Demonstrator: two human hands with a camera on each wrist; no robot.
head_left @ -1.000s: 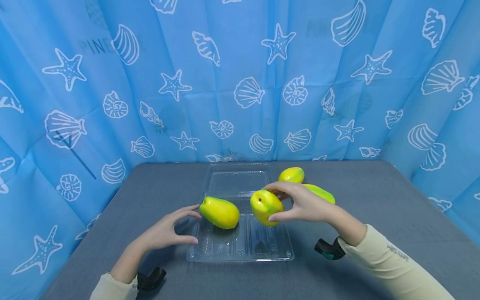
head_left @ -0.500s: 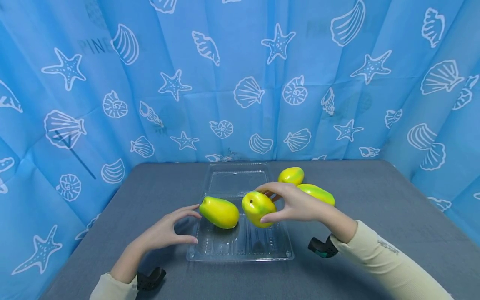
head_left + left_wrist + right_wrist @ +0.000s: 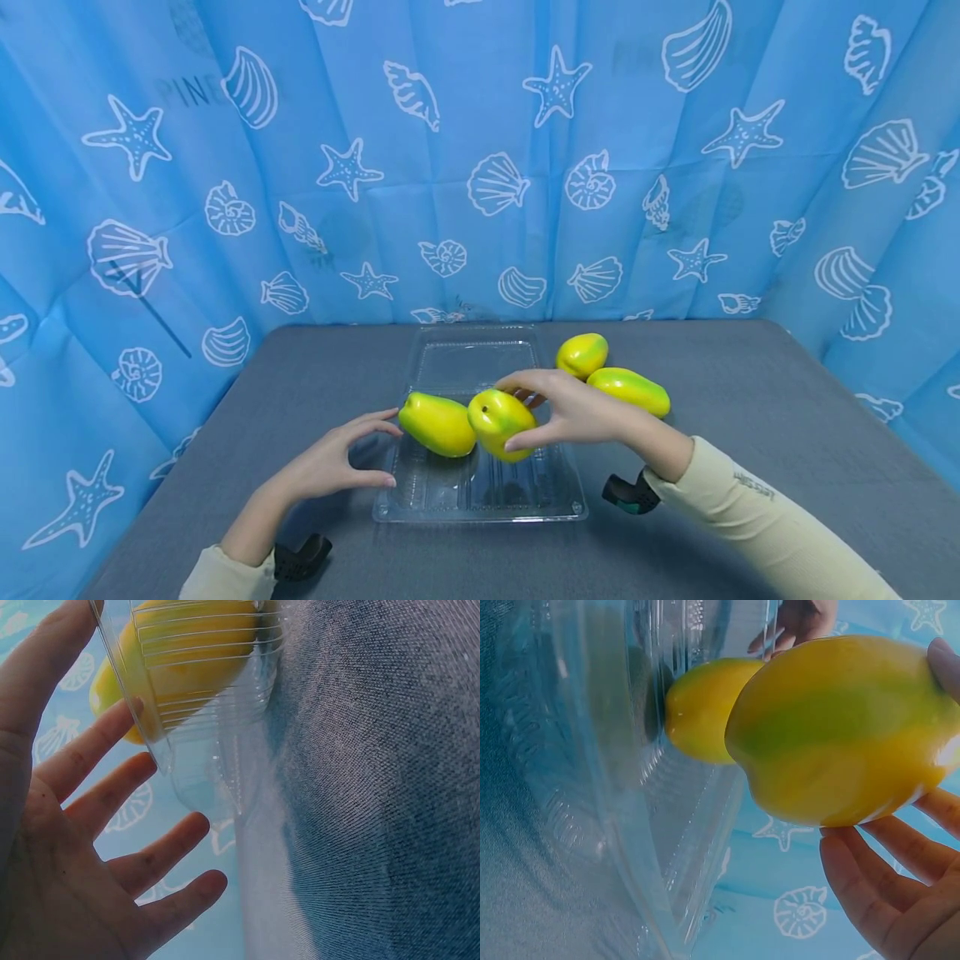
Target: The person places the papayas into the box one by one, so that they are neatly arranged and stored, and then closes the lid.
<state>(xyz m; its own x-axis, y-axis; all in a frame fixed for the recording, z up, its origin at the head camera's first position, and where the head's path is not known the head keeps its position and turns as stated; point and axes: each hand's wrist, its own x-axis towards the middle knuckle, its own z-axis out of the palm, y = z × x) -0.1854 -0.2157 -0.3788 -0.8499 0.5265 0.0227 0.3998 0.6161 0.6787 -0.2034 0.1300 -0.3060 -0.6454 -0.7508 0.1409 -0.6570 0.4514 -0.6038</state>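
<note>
My right hand (image 3: 566, 410) grips a yellow-green papaya (image 3: 501, 423), thumb on the near side and fingers behind. It is held over the clear plastic clamshell box (image 3: 525, 505), blunt end facing me. A second papaya (image 3: 438, 425) lies in the left part of the box; in the head view the held one overlaps its right end. The left hand (image 3: 348, 454) has its fingers spread at the box's left rim, holding nothing; in the left wrist view, fingertips (image 3: 142, 761) are right at the clear wall. The right wrist view shows the held papaya (image 3: 840, 731) between thumb and fingers.
Two more papayas lie on the grey table to the right of the box, a shorter one (image 3: 582, 356) behind a longer one (image 3: 630, 392). The box's lid (image 3: 476, 360) lies folded back behind it. A blue shell-print curtain (image 3: 480, 167) hangs around the table.
The right hand has moved left and slightly lower with its papaya, closer to the one in the box. More of the longer papaya on the table shows. The left hand has stayed put.
</note>
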